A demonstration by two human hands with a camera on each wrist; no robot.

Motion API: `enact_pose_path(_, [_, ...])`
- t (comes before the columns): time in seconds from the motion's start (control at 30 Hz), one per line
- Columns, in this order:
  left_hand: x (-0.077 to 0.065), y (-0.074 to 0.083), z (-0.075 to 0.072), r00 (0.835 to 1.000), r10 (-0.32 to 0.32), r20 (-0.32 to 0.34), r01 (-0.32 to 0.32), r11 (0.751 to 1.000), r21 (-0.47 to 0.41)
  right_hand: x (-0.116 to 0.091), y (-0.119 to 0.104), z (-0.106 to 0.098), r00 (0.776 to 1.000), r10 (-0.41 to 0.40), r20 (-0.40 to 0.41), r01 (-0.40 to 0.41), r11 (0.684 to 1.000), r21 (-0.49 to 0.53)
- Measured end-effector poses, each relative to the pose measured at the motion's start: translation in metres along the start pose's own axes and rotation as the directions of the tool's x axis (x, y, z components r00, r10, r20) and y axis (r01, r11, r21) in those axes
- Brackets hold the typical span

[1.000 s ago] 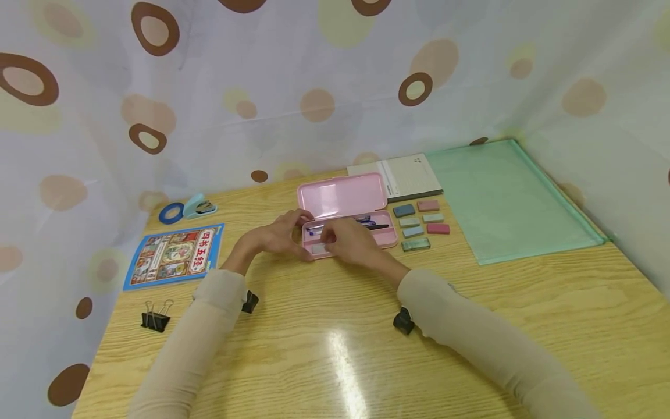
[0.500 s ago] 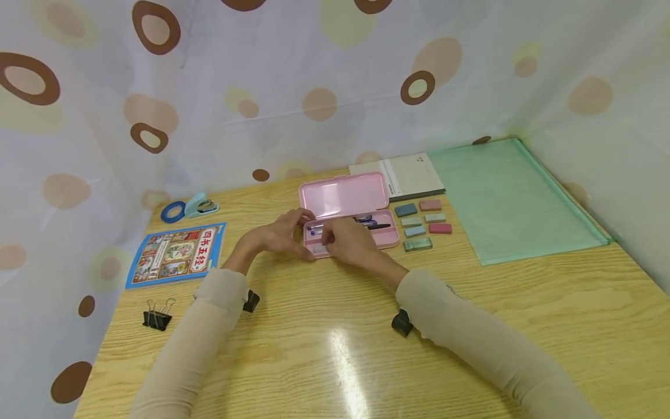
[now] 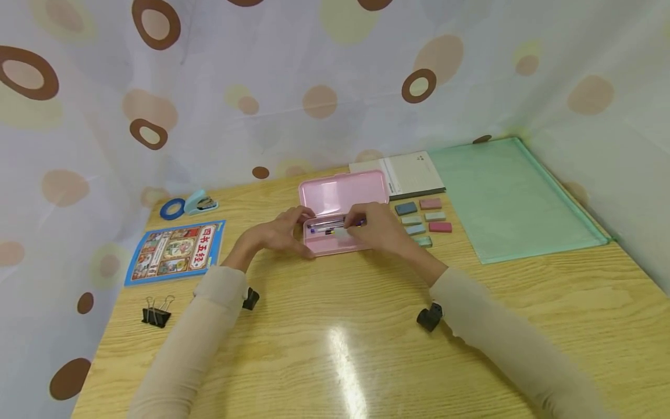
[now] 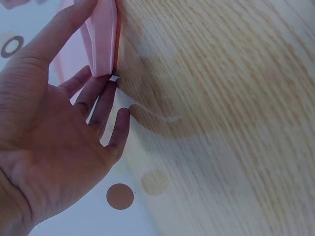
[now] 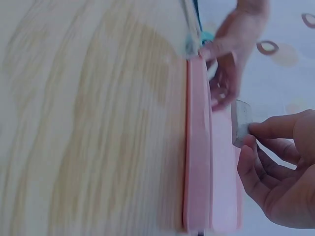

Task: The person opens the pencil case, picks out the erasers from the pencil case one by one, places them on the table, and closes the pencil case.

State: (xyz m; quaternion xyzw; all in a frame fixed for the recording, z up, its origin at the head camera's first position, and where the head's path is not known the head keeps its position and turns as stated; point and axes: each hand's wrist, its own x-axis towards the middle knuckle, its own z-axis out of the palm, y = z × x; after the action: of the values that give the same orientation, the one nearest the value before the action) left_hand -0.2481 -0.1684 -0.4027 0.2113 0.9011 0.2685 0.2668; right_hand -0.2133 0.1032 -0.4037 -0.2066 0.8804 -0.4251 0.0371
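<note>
A pink pencil case (image 3: pixel 325 247) lies with its lid (image 3: pixel 342 191) raised at the back of the table, several pens (image 3: pixel 325 225) in its rear compartment. My left hand (image 3: pixel 280 234) holds the case's left end, thumb at the front corner and fingers at the back; the left wrist view shows this hand (image 4: pixel 59 128) around the pink end. Over the case, my right hand (image 3: pixel 379 230) pinches a small grey eraser (image 5: pixel 241 123) between thumb and fingertips. Part of the case's right side is hidden behind that hand.
Several erasers (image 3: pixel 431 203) lie right of the case, near a notebook (image 3: pixel 416 174) and a green translucent folder (image 3: pixel 523 203). On the left are a blue-edged book (image 3: pixel 178 250), blue tape roll (image 3: pixel 172 209), light-blue stapler (image 3: pixel 200 202) and black binder clip (image 3: pixel 156 316).
My right hand has lifted and moved to the right, bringing the eraser out of the front compartment. My left hand stays at the case's left end.
</note>
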Motion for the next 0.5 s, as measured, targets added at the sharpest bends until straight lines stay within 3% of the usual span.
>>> enact_pose_path(0.27, [0.000,0.002,0.000,1.000,-0.010,-0.006,0.010,1.000,-0.007,-0.032,0.043,-0.061,0.993,0.112,-0.023,-0.112,0.994,-0.009])
enact_pose_path(0.5, [-0.001,0.001,0.000,1.000,-0.005,-0.009,0.005,1.000,-0.009,-0.066,0.075,-0.105,0.989,0.151,0.006,-0.150,0.988,-0.037])
